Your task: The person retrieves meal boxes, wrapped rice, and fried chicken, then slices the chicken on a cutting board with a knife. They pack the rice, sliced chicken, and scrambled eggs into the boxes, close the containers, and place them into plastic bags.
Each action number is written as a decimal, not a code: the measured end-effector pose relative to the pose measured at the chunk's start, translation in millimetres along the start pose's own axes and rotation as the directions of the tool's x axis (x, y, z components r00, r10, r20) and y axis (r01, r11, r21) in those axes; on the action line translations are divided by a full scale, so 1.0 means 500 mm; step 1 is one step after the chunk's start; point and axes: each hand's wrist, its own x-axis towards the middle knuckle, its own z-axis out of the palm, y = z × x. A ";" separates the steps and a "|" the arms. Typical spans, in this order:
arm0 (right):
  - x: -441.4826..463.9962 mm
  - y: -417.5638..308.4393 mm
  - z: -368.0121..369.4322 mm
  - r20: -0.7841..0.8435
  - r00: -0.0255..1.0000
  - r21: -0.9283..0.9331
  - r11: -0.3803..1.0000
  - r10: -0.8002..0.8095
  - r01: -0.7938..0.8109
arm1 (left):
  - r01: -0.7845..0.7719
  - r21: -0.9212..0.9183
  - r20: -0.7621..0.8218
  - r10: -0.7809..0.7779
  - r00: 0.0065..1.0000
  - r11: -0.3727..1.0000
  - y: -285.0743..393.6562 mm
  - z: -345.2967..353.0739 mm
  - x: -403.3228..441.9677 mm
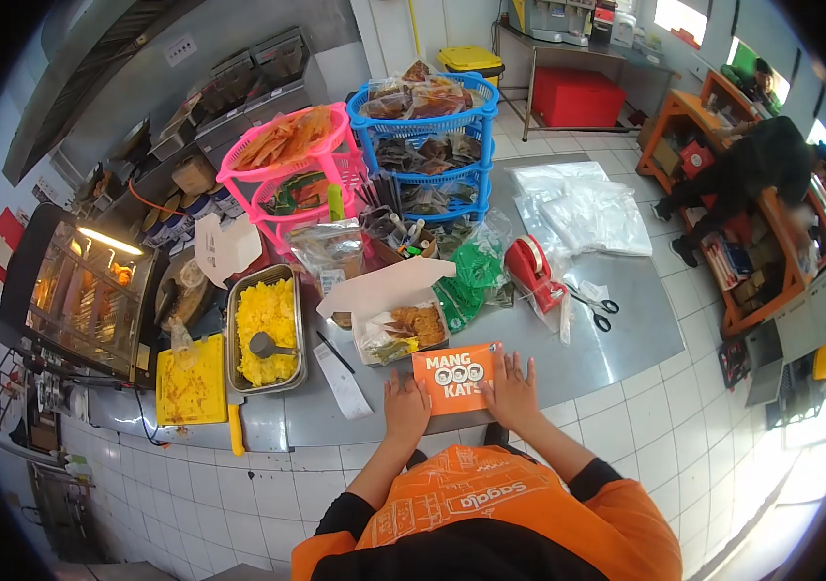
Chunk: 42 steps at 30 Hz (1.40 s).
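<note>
An orange box (457, 378) with white lettering lies at the front edge of the metal table. My left hand (407, 405) rests at its left side, fingers apart. On the right side of the box, my right hand (512, 389) lies with its fingers spread. Just behind stands an open white box (374, 308) holding a fried piece (417, 323) and something wrapped beside it. A white paper slip (343, 382) and a black pen (335, 351) lie to the left of my left hand.
Left are a tray of yellow rice (268, 320) with a scoop, a yellow board (192, 382), a yellow-handled knife (236, 426) and a lit display case (84, 290). Scissors (599, 308), a red tape dispenser (533, 271) and plastic bags (582, 208) lie right. A person (761, 174) bends at orange shelves.
</note>
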 end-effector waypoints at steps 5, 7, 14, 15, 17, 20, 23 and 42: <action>0.058 0.036 -0.073 0.132 0.867 -0.169 0.851 -0.481 0.498 | -0.362 0.222 -0.021 0.376 0.926 0.905 -0.018 -0.001 0.008; 0.081 0.045 -0.085 0.241 0.817 0.067 0.848 -0.525 0.525 | -0.503 0.087 0.029 0.503 0.864 0.860 -0.035 -0.024 0.022; 0.077 0.008 -0.133 0.346 0.730 -0.128 0.742 -0.589 0.659 | -0.590 -0.094 0.212 0.595 0.775 0.802 -0.030 -0.059 0.049; 0.073 0.010 -0.126 0.366 0.726 -0.167 0.726 -0.583 0.667 | -0.589 -0.112 0.208 0.598 0.774 0.801 -0.029 -0.055 0.047; 0.068 0.006 -0.128 0.433 0.710 -0.225 0.696 -0.556 0.682 | -0.600 -0.140 0.189 0.616 0.765 0.788 -0.027 -0.052 0.046; 0.058 -0.005 -0.136 0.535 0.676 -0.205 0.699 -0.506 0.685 | -0.624 -0.169 0.211 0.646 0.734 0.763 -0.043 -0.054 0.039; 0.045 0.021 -0.126 0.574 0.647 -0.085 0.749 -0.502 0.657 | -0.575 -0.261 0.342 0.631 0.696 0.775 -0.056 -0.037 0.036; 0.262 0.285 -0.164 -0.323 0.892 0.388 0.904 0.316 -0.179 | -0.581 0.054 0.074 0.577 0.814 0.812 0.133 0.032 0.095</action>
